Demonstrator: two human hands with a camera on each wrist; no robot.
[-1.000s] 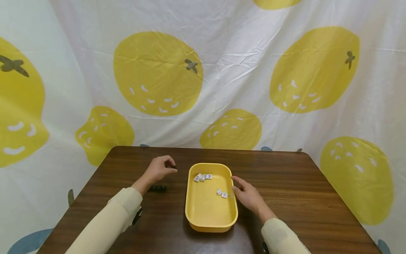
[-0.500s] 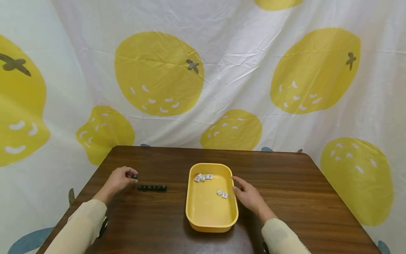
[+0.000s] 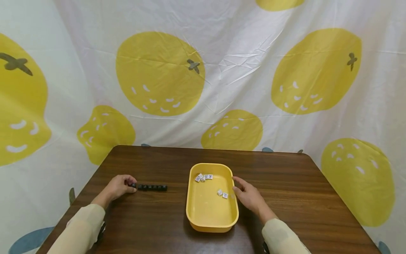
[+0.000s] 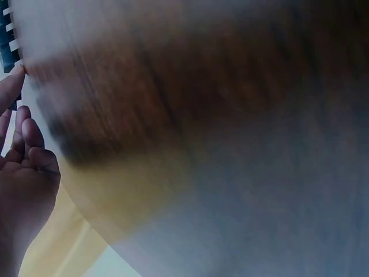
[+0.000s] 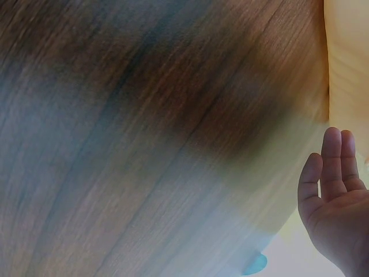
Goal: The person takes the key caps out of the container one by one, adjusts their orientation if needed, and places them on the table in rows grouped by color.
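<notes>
Pinching a black cube point(image 3: 133, 185), left hand point(image 3: 118, 187) was beside the row point(image 3: 152, 188); right hand point(image 3: 249, 196), loosely spread, touched the tray point(image 3: 210, 213)

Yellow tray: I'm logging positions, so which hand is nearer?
Right. The right hand is at the right side of the yellow tray; the left hand is well to its left.

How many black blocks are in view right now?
7: six black blocks in a row on the table, left of the yellow tub; the seventh block is pinched by the left hand at the row's left end. Fingers may hide more.
</notes>
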